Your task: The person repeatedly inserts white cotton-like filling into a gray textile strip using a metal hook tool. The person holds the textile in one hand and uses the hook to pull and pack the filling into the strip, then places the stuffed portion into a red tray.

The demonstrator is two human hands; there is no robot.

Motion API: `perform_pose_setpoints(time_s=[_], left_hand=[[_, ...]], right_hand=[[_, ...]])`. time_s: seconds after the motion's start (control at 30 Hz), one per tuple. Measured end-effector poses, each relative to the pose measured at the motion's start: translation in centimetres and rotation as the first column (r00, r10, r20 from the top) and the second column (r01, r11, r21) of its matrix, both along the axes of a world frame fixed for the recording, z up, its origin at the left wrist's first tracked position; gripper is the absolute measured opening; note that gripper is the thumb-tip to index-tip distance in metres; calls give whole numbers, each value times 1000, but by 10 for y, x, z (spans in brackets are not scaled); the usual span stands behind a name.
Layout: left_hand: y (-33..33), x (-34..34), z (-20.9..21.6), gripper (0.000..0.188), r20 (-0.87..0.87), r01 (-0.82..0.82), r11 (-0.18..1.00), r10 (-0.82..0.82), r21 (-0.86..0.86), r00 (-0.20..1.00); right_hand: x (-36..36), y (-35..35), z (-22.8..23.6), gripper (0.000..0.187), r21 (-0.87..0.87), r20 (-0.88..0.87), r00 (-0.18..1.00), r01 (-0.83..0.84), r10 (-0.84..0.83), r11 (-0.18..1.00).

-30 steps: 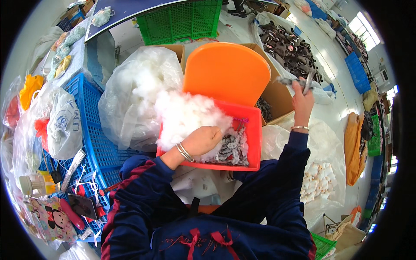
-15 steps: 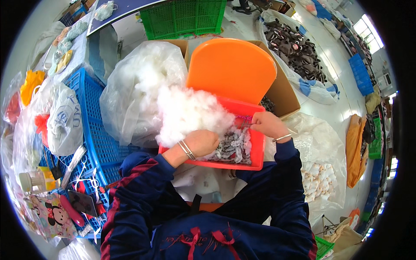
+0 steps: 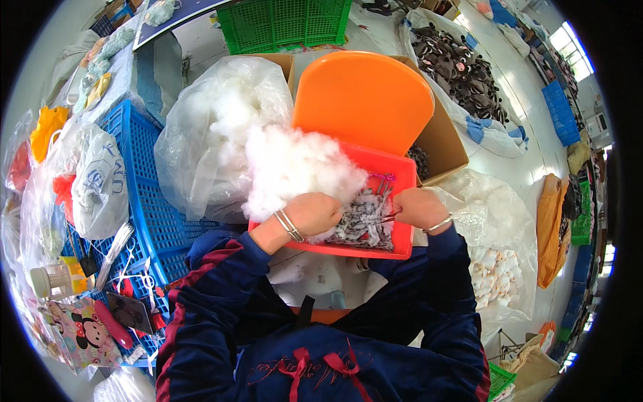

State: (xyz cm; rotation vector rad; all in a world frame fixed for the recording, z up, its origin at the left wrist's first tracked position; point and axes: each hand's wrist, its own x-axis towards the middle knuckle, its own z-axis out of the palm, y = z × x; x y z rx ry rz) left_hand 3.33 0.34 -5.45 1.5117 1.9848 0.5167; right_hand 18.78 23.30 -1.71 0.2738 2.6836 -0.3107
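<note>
A red plastic bin (image 3: 402,236) sits in front of me over my lap. A heap of white stuffing (image 3: 301,164) fills its left part, and grey fuzzy fabric pieces (image 3: 365,221) lie in its right part. My left hand (image 3: 311,213) is closed over the bin's near side, between stuffing and grey pieces; what its fingers hold is hidden. At the bin's right side my right hand (image 3: 420,209) is closed on a thin dark metal tool (image 3: 388,218), which points left over the grey pieces. A purple-handled item (image 3: 383,177) lies in the bin's far right corner.
Beyond the bin stands an orange chair back (image 3: 365,100) before a cardboard box (image 3: 445,151). A clear bag of stuffing (image 3: 221,127) is at the left, next to a blue crate (image 3: 144,187) with scissors (image 3: 146,281). A bag of white pieces (image 3: 495,275) lies right.
My right hand has come down and nearer along the bin's right side, the thin tool now over the grey pieces. My left hand has risen slightly and stays closed.
</note>
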Motion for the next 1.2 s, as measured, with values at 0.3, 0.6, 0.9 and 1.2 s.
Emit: perform_pose_setpoints(time_s=[0.3,0.6,0.9,1.2], left_hand=[[-2,-5,-10,30,53,-13,981,3,191,999],[8,-9,-1,31,47,62,998,-62,-6,997],[1,-12,11,29,75,37,996,-43,82,996],[13,3,43,35,474,-406,790,169,460,864]], right_hand=[[-11,9,46,15,-660,-157,962,68,-225,749],[-25,-3,-33,32,-411,-135,985,-153,106,899],[-37,1,12,18,-886,33,925,202,-379,417],[-50,-42,48,9,-981,89,839,168,-537,100]])
